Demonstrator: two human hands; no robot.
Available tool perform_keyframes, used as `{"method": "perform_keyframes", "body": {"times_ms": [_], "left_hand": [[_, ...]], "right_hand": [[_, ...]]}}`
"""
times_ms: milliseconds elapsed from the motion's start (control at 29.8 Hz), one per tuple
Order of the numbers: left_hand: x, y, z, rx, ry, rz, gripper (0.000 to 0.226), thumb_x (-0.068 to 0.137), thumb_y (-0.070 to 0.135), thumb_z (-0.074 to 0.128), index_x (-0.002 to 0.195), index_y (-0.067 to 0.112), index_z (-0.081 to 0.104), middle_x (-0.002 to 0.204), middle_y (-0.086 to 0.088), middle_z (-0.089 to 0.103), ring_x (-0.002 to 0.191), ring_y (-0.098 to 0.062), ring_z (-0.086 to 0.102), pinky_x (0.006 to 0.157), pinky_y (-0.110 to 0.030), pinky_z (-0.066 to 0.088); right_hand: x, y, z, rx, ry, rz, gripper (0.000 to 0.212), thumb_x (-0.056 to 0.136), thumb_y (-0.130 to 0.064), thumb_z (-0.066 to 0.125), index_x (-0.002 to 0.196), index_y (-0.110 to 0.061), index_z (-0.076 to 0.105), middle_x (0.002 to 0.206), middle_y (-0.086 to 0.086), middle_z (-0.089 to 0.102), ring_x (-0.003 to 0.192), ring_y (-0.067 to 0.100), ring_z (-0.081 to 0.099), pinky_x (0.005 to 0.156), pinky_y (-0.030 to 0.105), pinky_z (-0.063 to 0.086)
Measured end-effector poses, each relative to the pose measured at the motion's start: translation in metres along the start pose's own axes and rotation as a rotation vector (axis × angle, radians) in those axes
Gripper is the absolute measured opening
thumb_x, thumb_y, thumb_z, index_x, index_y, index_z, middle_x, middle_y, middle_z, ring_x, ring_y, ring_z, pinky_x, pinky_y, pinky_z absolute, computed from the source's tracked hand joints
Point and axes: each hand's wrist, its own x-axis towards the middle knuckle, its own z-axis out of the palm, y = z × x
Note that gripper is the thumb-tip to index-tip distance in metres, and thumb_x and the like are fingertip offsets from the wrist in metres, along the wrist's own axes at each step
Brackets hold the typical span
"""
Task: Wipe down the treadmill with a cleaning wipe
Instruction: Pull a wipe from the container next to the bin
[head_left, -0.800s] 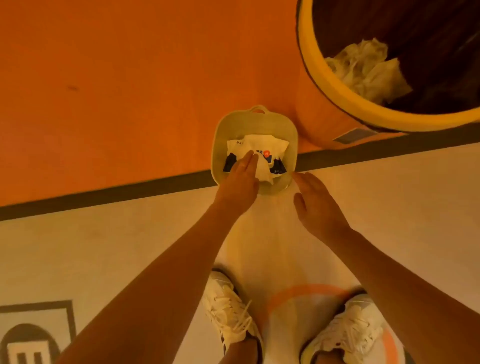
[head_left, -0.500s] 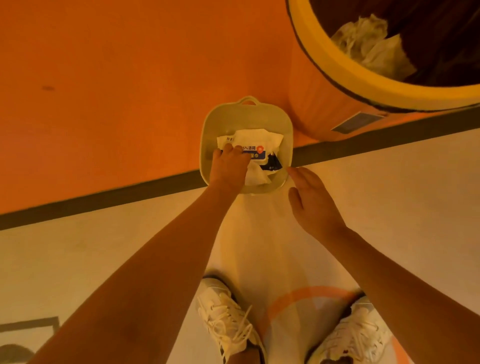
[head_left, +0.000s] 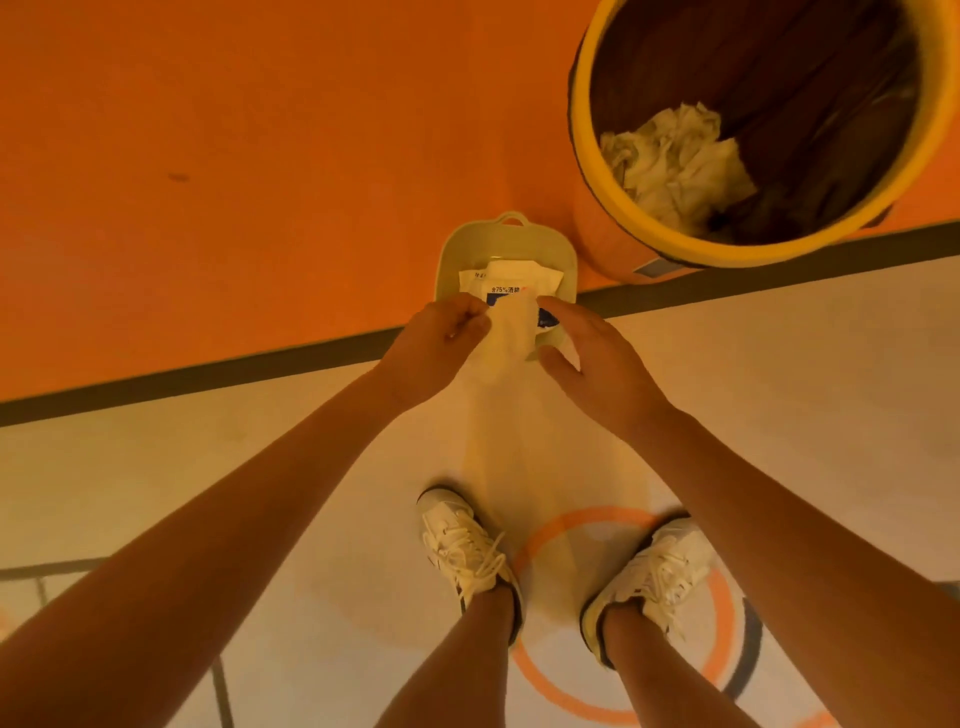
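Head view, looking straight down. Left hand: fingers curled, thumb and forefinger pinched together on the upper left edge of a pale cleaning wipe. The wipe hangs as a soft, creased fold at frame centre, over the near rim of a small pale tub. Right hand: fingers loosely curved, thumb and forefinger apart in a C shape, tips right at the wipe's right edge; whether they touch it is unclear. The wipe pack lies in the tub, white with a blue label and printed text; its lower part is hidden behind the wipe and both hands. The wipe's bottom edge blends into the pale floor and is hard to trace. Upper right: yellow-rimmed bin, cut off by the frame edge, dark liner inside, crumpled used wipes in it. Tub and bin stand near each other on orange floor. Below: two white laced shoes.
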Motion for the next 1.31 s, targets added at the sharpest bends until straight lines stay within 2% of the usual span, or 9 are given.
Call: {"method": "perform_keyframes", "body": {"times_ms": [168,436,604,705,806,940,1108,1208,1309], "left_hand": [[-0.082,0.08,-0.057,-0.31,-0.011,-0.03,0.019,0.106,0.017,0.048,0.108,0.017,0.066,0.098,0.002,0.068,0.084,-0.002,0.063,0.075,-0.018,0.052],[-0.215,0.204,-0.155,-0.498,-0.088,0.01,0.049,0.095,0.005,0.065,0.137,0.022,0.048,0.091,0.006,0.068,0.093,-0.02,0.069,0.086,-0.04,0.058],[-0.292,0.266,-0.202,-0.464,-0.183,0.085,0.058,0.091,0.02,0.07,0.133,0.053,0.046,0.125,0.0,0.063,0.107,-0.023,0.067,0.086,-0.052,0.059],[-0.329,0.298,-0.228,-0.281,-0.123,0.17,0.041,0.094,0.029,0.066,0.125,0.05,0.05,0.114,0.018,0.062,0.102,-0.005,0.064,0.084,-0.041,0.059],[-0.361,0.33,-0.255,-0.175,-0.029,0.2,0.029,0.087,0.037,0.071,0.109,0.048,0.055,0.103,0.002,0.062,0.091,-0.013,0.065,0.074,-0.043,0.059],[-0.401,0.373,-0.28,-0.65,0.0,0.1,0.039,0.088,0.037,0.071,0.122,0.032,0.052,0.117,-0.008,0.063,0.106,-0.023,0.066,0.087,-0.043,0.059],[-0.424,0.414,-0.297,-0.965,-0.411,-0.272,0.071,0.083,0.068,0.049,0.14,0.026,0.05,0.131,-0.009,0.066,0.121,-0.024,0.064,0.103,-0.052,0.049],[-0.422,0.444,-0.302,-1.053,-0.488,-0.187,0.059,0.091,0.057,0.048,0.141,0.027,0.051,0.137,-0.008,0.063,0.127,-0.028,0.059,0.108,-0.051,0.045],[-0.416,0.481,-0.298,-0.951,-0.343,0.0,0.04,0.093,0.038,0.053,0.13,0.023,0.059,0.127,-0.002,0.069,0.121,-0.024,0.063,0.103,-0.043,0.05]], "right_hand": [[-0.029,-0.091,-0.064,0.204,-0.056,-0.023,0.048,0.094,-0.027,0.071,0.138,-0.027,0.051,0.132,-0.001,0.065,0.119,0.012,0.062,0.085,0.023,0.05],[-0.103,-0.263,-0.155,0.717,0.123,0.073,0.021,0.092,-0.015,0.063,0.108,-0.03,0.066,0.087,0.009,0.064,0.077,0.021,0.064,0.067,0.033,0.054],[-0.154,-0.363,-0.208,0.926,0.25,0.091,0.016,0.093,-0.018,0.056,0.105,-0.019,0.066,0.1,-0.004,0.068,0.087,0.01,0.062,0.073,0.024,0.052],[-0.178,-0.418,-0.241,0.931,0.28,0.067,0.017,0.091,-0.018,0.057,0.105,-0.019,0.066,0.107,-0.005,0.068,0.1,0.005,0.063,0.084,0.02,0.048],[-0.197,-0.463,-0.27,0.939,0.283,0.065,0.018,0.094,-0.02,0.055,0.109,-0.024,0.064,0.097,-0.006,0.069,0.091,0.014,0.062,0.077,0.03,0.05],[-0.217,-0.514,-0.302,1.034,0.342,0.032,0.018,0.102,-0.021,0.054,0.11,-0.034,0.064,0.109,0.002,0.062,0.095,0.023,0.056,0.075,0.04,0.047],[-0.245,-0.559,-0.333,1.257,0.444,-0.074,0.023,0.089,-0.035,0.063,0.111,-0.031,0.065,0.112,0.014,0.053,0.102,0.031,0.051,0.083,0.046,0.044],[-0.264,-0.568,-0.346,1.304,0.52,-0.129,0.019,0.095,-0.03,0.064,0.113,-0.027,0.064,0.126,0.026,0.054,0.111,0.039,0.055,0.084,0.044,0.05],[-0.289,-0.571,-0.362,1.34,0.631,-0.168,0.019,0.093,-0.02,0.058,0.111,-0.017,0.061,0.115,0.009,0.062,0.104,0.023,0.061,0.074,0.029,0.055]]}}
